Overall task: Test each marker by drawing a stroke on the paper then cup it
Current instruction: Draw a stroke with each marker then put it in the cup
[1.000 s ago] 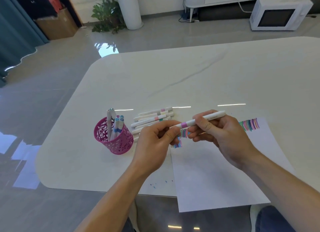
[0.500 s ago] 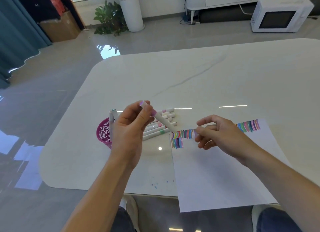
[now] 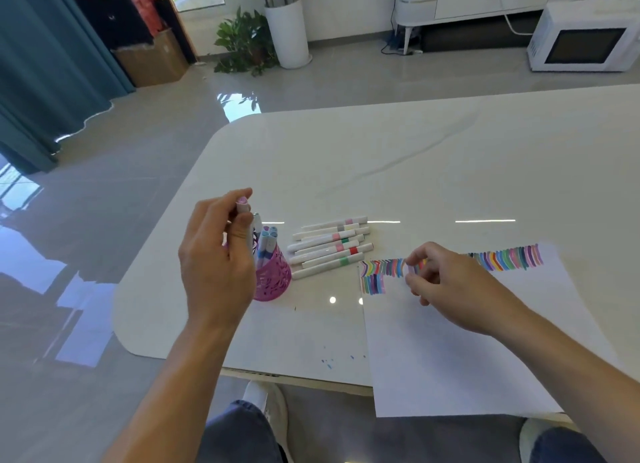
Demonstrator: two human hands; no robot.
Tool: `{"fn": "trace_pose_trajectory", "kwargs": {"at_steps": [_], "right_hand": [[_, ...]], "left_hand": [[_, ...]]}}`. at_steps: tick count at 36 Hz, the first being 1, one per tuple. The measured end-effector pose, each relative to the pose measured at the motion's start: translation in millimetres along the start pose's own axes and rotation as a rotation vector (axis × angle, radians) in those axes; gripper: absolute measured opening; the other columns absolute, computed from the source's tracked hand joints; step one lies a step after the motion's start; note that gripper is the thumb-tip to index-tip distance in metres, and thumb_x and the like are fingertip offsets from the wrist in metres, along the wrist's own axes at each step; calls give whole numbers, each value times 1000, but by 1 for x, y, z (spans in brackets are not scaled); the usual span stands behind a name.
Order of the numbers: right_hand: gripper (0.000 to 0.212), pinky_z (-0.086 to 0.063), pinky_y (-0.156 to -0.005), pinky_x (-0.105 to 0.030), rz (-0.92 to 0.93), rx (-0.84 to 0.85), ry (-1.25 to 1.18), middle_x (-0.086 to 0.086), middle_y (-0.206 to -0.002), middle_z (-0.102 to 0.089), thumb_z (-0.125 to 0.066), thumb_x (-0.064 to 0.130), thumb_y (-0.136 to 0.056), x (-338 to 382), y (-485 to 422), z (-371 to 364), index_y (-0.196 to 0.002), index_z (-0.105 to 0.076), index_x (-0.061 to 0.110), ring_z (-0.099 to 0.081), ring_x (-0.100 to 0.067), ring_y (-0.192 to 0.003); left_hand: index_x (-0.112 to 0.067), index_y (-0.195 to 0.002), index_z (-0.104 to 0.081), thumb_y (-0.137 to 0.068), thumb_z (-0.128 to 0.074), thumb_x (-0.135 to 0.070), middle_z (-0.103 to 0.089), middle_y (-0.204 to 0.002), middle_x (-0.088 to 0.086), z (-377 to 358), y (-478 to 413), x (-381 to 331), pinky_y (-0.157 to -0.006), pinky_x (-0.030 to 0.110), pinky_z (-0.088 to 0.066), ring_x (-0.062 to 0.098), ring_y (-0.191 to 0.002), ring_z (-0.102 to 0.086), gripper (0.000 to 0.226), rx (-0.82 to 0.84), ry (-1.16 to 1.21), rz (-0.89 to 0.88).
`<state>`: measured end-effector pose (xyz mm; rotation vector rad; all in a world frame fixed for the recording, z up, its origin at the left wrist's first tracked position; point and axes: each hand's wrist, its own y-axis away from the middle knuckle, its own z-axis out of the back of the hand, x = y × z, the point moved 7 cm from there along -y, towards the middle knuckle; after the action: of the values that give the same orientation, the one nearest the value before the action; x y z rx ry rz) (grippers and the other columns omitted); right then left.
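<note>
Table (image 3: 450,158): white, rounded corner, fills the centre and right of the frame.

Paper (image 3: 467,358): white sheet at lower right, its near edge overhanging the table. A band of coloured strokes (image 3: 381,272) runs along its upper edge.

Left hand (image 3: 214,265): centre-left of frame, raised above the table, fingers and thumb curled round one marker.

Right hand (image 3: 446,282): right of centre, low over the strokes, fingers loosely curled. Cannot tell whether the fingertips pinch anything.

Cup (image 3: 273,279): pink, perforated, just right of and partly behind the left hand. It holds several cupped markers (image 3: 268,241), ends up.

Loose markers (image 3: 329,246): a row lying on the table between cup and paper, long axes roughly left to right.

Held marker (image 3: 243,204): lilac end uppermost, barrel near upright, lower end hidden behind the fingers, directly above the cup's mouth beside the cupped ones.

Judgement: the step in hand is cupping. The cup lies straight below the marker, in line with its long axis, so a short vertical lowering by the left hand, the nearer one, should suffice.
</note>
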<state>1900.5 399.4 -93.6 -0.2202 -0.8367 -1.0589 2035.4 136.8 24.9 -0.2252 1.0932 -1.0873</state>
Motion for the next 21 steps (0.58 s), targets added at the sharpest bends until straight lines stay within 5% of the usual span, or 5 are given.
{"fn": "trace_pose_trajectory", "kwargs": {"at_steps": [9,21], "right_hand": [[11,-53,-72,-36,-3,58,208,5,-87,-69,-50,31,-104,-1,-1,-5,-113,-56,29,-65,-15,-77],[18,-50,-75,-34,-22,82,293,5,-83,-68,-51,33,-103,-2,-2,-8,-119,-55,26,-60,-13,-80]], "left_hand": [[-22,-116,-65,-96,-62,-16,-64,-109,-5,-16,13,33,-64,-2,-43,15,-95,-62,21,219,-91,212],[-24,-103,-67,-93,-68,-18,-65,-101,-8,-27,16,44,-66,7,-38,5,-86,-60,11,276,-135,301]]}}
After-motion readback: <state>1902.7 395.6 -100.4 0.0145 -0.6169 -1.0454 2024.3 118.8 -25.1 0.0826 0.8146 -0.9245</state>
